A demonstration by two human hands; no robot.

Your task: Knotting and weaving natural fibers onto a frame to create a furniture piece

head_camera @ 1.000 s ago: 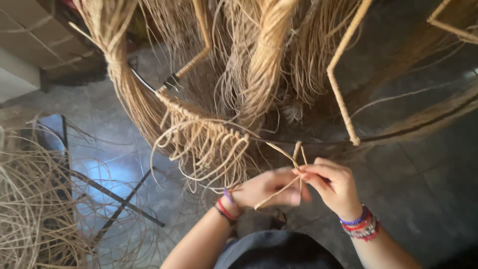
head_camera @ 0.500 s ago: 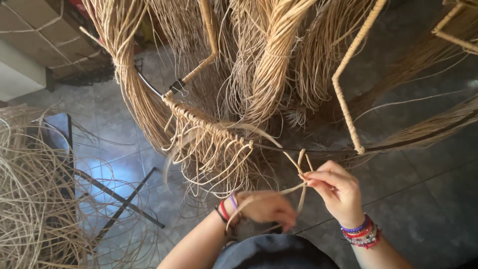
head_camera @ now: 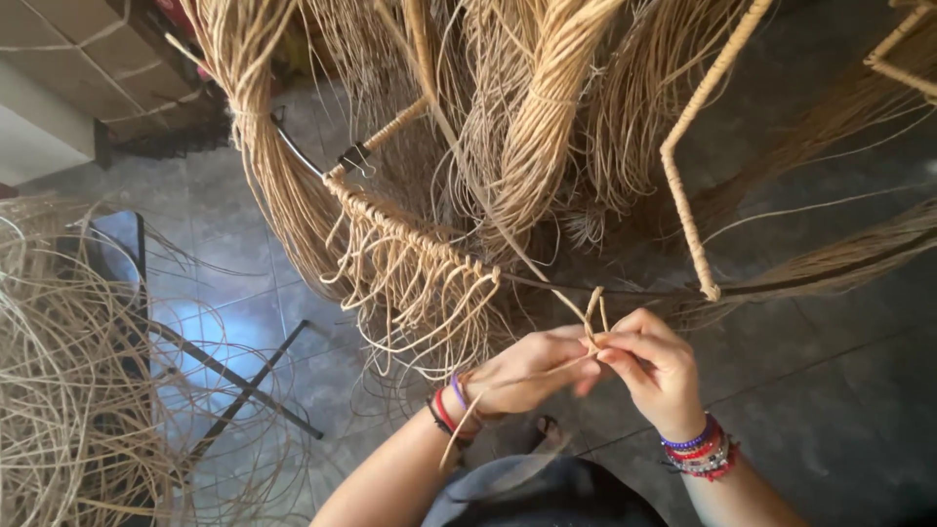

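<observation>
My left hand and my right hand meet just below a dark metal frame rod. Both pinch a thin tan rattan strand that loops over the rod and forms a small knot at my fingertips. The strand's loose end trails down past my left wrist. To the left along the rod hangs a row of knotted rattan loops. A rattan-wrapped frame bar runs down to the rod on the right. Both wrists carry coloured bracelets.
Thick bundles of rattan strands hang from above across the frame. A loose tangle of rattan lies on the left beside a dark metal stand. The floor is grey tile. A beige wall and woven panel sit at the upper left.
My left hand rose from lower down to meet my right hand at the strand under the rod. The strand's loop has been drawn smaller and closer to the rod.
</observation>
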